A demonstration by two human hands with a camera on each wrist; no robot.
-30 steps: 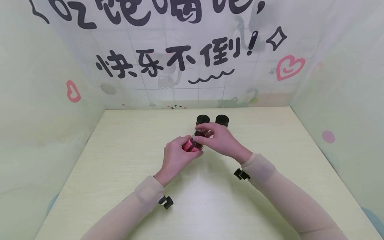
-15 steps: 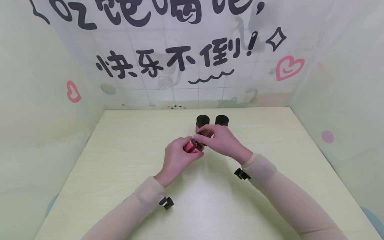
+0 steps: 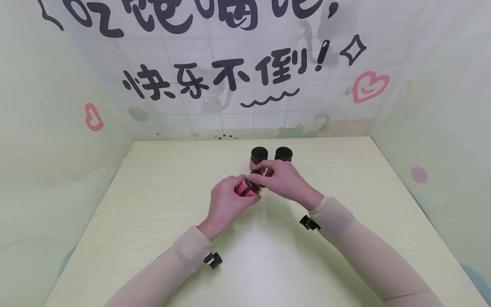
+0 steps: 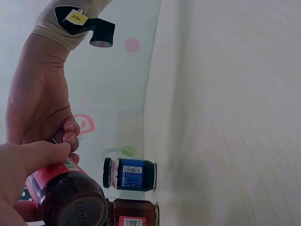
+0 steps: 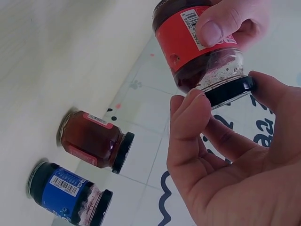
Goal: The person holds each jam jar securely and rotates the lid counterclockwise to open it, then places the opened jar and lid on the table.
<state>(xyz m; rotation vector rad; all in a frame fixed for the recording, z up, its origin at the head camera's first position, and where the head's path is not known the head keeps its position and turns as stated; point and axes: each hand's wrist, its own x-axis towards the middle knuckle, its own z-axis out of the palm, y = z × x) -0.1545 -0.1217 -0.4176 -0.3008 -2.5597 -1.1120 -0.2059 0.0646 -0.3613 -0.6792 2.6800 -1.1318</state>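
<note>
Tilted above the table, a glass jar of dark red contents with a red label (image 5: pixel 181 40) is gripped around its body by the left hand (image 3: pixel 226 200). The right hand (image 3: pixel 285 181) pinches the jar's black lid (image 5: pixel 230 91) between thumb and fingers. In the right wrist view the lid sits at the jar's mouth; whether it is loose I cannot tell. The left wrist view has the jar's round base (image 4: pixel 82 209) facing the camera, with the left thumb across the label.
Behind the hands two more lidded jars stand on the table (image 3: pixel 153 192): one with red labels (image 5: pixel 91 139), one with a blue label (image 5: pixel 66 190). A printed wall (image 3: pixel 230 119) closes off the back, and further walls rise at both sides.
The right hand's fingers have shifted slightly down at the lid, uncovering more of the jar behind. The held jar has moved very slightly right.
</note>
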